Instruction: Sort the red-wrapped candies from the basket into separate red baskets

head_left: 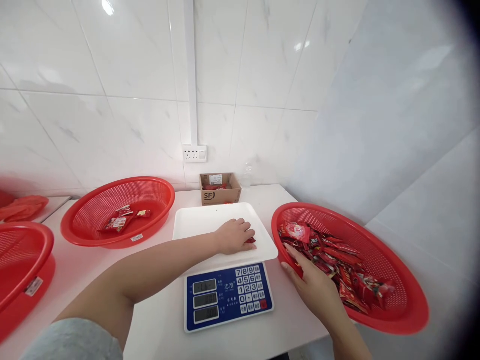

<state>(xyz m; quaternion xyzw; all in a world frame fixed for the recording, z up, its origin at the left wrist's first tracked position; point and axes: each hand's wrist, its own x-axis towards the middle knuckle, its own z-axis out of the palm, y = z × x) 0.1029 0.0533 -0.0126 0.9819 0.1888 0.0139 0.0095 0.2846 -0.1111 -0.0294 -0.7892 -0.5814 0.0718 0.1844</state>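
Observation:
My left hand [235,236] rests on the white tray [202,222] of a blue-faced digital scale [228,295], fingers curled over a small red packet [251,240] that peeks out at the fingertips. My right hand [313,285] reaches into the red mesh basket [393,320] on the right. It lies on the pile of red snack packets [337,260], with its fingers closed around one packet at the basket's near rim.
Another red mesh basket [150,190] holding a few red packets [122,219] stands left of the scale. A third red basket [22,250] sits at the far left edge. A small cardboard box [220,189] and a wall socket [194,153] are behind the scale.

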